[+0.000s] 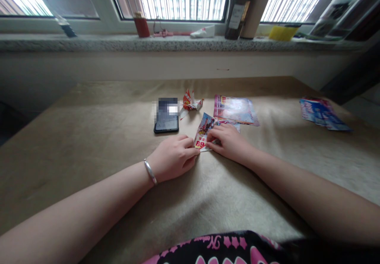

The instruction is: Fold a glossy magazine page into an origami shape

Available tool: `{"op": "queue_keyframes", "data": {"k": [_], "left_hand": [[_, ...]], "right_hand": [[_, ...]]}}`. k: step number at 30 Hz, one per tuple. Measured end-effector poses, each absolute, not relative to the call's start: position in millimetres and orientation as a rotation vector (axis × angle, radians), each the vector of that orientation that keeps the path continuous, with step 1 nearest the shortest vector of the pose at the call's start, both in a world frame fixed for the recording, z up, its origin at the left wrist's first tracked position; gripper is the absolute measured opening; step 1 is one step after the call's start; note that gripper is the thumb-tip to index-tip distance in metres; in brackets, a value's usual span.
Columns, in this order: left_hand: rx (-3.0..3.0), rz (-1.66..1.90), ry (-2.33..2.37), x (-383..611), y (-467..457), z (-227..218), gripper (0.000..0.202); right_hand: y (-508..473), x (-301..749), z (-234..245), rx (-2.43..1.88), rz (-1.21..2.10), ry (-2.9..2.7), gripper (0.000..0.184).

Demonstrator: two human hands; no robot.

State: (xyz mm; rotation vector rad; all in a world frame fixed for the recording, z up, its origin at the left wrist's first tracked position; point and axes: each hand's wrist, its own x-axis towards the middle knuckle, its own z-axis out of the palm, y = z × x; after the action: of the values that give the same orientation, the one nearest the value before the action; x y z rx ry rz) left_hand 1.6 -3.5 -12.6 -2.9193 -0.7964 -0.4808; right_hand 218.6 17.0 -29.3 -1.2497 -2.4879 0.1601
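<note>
One printed paper, mid-table, pinched by left hand and right hand, hands slightly apart. Table, broad surface left of phone and before the hands; blue leaflets near its right edge. Windowsill: one lidded jar, label on side, contents too dark to tell

Two hands, one bracelet, one phone, one folded paper figure and one lidded jar are showing. Overlapping printed papers are defying exact counting
</note>
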Motion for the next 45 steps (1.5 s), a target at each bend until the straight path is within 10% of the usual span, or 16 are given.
{"op": "queue_keyframes", "data": {"k": [45], "left_hand": [[-3.035, -0.287, -0.797, -1, -4, -11, 0.032]], "right_hand": [[17, 221, -30, -1.234, 0.162, -2.484, 0.013]]}}
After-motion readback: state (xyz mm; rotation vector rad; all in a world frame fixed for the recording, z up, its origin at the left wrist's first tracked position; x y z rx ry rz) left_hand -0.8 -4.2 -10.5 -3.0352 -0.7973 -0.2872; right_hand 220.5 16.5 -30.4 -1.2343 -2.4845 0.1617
